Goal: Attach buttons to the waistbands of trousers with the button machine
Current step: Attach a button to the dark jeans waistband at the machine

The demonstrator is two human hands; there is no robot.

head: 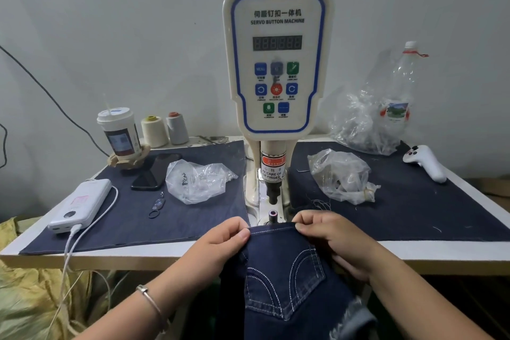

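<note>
Pinching the stitched waistband [271, 230] of dark blue denim trousers [289, 284], left hand [223, 240] and right hand [331, 237] held it just before the cream button machine's purple-ringed die [273, 213]; positioning seemed underway, sliding forward likely next.

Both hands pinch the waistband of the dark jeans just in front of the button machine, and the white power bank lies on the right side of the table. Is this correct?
Not quite. The head view shows the white power bank on the left side of the table, with a cable plugged in. The rest holds: the left hand and right hand pinch the waistband of the dark jeans just in front of the button machine.
</note>
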